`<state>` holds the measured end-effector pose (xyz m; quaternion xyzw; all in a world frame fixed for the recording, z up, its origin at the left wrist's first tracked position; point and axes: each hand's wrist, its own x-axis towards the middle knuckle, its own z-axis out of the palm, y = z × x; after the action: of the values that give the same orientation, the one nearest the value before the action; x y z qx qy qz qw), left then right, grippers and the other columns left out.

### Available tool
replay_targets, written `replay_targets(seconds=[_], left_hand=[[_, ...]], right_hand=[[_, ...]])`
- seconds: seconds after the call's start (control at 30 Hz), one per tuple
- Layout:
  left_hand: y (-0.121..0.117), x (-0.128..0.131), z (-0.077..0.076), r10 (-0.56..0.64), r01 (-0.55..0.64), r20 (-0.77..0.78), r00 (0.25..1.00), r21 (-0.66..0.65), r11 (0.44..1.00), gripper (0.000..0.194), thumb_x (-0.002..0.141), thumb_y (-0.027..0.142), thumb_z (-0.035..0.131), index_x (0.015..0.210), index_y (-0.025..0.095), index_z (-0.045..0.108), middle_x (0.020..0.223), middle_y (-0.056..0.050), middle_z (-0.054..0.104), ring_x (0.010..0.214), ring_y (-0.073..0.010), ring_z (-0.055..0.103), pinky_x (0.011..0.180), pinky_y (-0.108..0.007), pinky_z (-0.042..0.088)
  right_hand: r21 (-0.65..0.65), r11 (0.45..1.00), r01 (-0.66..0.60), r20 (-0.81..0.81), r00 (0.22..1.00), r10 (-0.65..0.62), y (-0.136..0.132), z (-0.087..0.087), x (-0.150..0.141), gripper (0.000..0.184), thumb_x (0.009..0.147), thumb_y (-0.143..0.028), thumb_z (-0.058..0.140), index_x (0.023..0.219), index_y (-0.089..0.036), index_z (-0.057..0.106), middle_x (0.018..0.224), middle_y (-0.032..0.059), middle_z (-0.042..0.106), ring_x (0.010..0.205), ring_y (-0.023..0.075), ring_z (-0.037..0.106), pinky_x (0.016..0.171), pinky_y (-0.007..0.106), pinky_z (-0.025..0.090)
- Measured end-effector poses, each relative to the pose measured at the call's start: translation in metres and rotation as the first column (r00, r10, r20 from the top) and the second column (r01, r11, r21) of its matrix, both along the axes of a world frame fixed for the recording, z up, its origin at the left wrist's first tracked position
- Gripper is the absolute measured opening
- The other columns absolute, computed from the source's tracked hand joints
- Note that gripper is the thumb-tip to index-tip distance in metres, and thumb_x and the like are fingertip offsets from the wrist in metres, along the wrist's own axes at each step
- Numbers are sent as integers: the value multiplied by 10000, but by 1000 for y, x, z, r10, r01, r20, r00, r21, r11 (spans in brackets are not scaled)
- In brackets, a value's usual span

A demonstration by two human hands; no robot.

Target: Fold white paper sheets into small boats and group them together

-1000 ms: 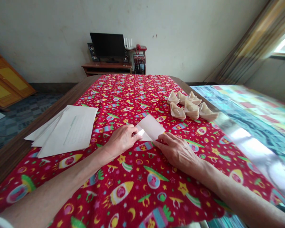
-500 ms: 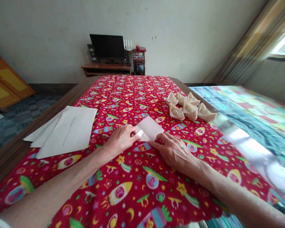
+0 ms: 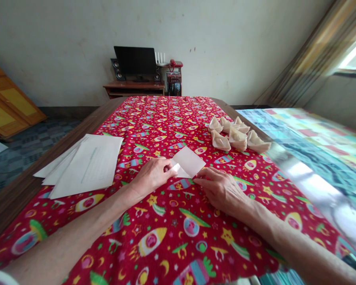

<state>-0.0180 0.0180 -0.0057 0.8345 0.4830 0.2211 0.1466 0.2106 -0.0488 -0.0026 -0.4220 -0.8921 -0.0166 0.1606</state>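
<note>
A small sheet of white paper (image 3: 188, 160), partly folded, lies on the table in front of me. A flap stands up at its left side, pinched between the thumb and fingers of my left hand (image 3: 154, 172). My right hand (image 3: 221, 187) is at the paper's lower right edge, its thumb and curled fingers closed about that edge; the fingertips partly hide the contact. Right of and beyond the paper sits a group of folded paper boats (image 3: 237, 137), several of them, pale beige and nested in stacks.
Several loose white sheets (image 3: 87, 166) lie fanned at the left. A red patterned cloth (image 3: 154, 257) covers the wooden table (image 3: 6, 209). Beyond its far end stand a monitor (image 3: 135, 61), speakers and a red telephone (image 3: 176, 63). A bed (image 3: 314, 142) adjoins the right side.
My right hand has shifted slightly down and right along the paper's edge. My left hand still pinches the flap at the left. The view has tilted a little.
</note>
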Motion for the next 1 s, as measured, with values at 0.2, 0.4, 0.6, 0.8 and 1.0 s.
replay_targets(seconds=[0.2, 0.4, 0.6, 0.8, 1.0], left_hand=[[3, -1, -5, -16, 16, -24, 1000, 31, 999, 228, 765, 327, 613, 602, 177, 562, 612, 24, 534, 567, -111, 499, 539, -229, 322], [-6, 0, -6, 65, -61, -34, 997, 117, 991, 373, 759, 285, 662, 1098, 189, 538, 832, -7, 594, 730, -162, 585, 654, -256, 450], [-34, 5, 0, -142, 228, -262, 955, 337, 914, 291, 904, 173, 459, 1175, 239, 541, 1132, -53, 571, 1044, -215, 525, 913, -368, 442], [-48, 6, -4, -276, 333, -252, 928, 222, 917, 486, 848, 34, 344, 1307, 146, 458, 1310, -99, 529, 1238, -196, 451, 1040, -361, 401], [-49, -4, -3, -322, 388, -325, 889, 161, 908, 557, 841, 66, 353, 1392, 150, 355, 1453, -92, 371, 1352, -186, 316, 1103, -376, 322]], right_hand=[[25, 1000, 14, 8, 1000, -15, 0, -1, -5, 347, 917, -179, 377, 1205, -206, 570, 919, 67, 585, 791, 152, 520, 618, 244, 393], [-6, 999, 45, 117, 992, -44, 0, 7, -14, 326, 955, -314, 352, 1179, -264, 583, 928, 64, 525, 786, 151, 478, 589, 245, 341], [-36, 997, 65, 132, 989, -60, 0, 6, -14, 336, 961, -311, 326, 1181, -261, 574, 932, 67, 510, 798, 159, 473, 619, 258, 359], [-38, 997, 65, 147, 987, -59, 0, 5, -15, 331, 957, -302, 331, 1172, -247, 575, 917, 71, 506, 788, 162, 465, 641, 265, 377], [-53, 997, 62, 142, 988, -54, 0, 6, -16, 332, 961, -287, 329, 1200, -246, 555, 914, 70, 506, 789, 159, 467, 648, 257, 385]])
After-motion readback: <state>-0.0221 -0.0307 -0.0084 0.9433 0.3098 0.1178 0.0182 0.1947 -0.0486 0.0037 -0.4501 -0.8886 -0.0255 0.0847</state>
